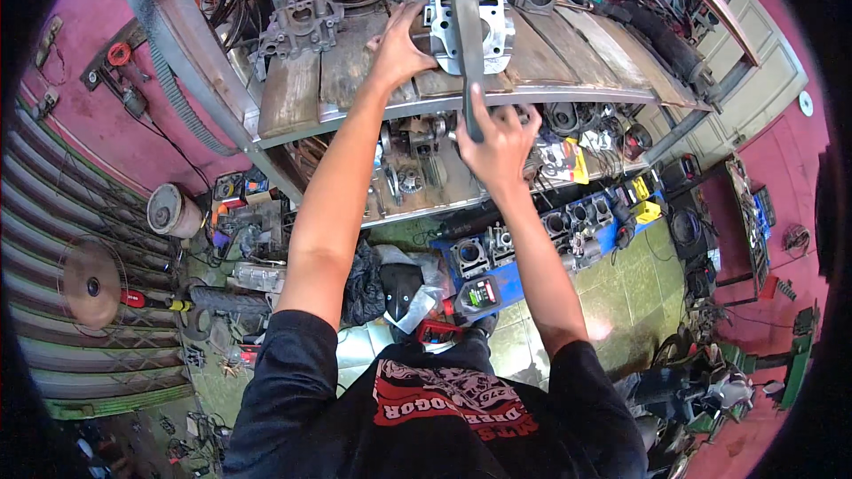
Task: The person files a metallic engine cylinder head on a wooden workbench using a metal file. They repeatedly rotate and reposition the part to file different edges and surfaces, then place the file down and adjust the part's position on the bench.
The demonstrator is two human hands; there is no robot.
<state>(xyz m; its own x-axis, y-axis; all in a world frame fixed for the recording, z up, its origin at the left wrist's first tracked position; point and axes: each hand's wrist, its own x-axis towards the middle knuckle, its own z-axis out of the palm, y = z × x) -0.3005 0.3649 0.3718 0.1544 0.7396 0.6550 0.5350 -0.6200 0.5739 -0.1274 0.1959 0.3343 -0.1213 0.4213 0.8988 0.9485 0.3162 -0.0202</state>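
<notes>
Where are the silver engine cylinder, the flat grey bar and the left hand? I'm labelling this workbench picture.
silver engine cylinder (493, 7), head view, on its right flange.
flat grey bar (469, 40), head view, on its middle, across the cylinder's bore.
left hand (397, 49), head view, on its back.

The middle of the cylinder is covered by the flat bar laid across it, and its left edge is hidden under the left hand, so the bore cannot be seen. The lower end of the bar is wrapped by the right hand, whose palm-side grip is turned away, and the parts on the lower shelf are partly masked by both forearms. The engine parts at the back of the worktop are cut off by the upper edge, and the small items on the floor are too small to be told apart.
</notes>
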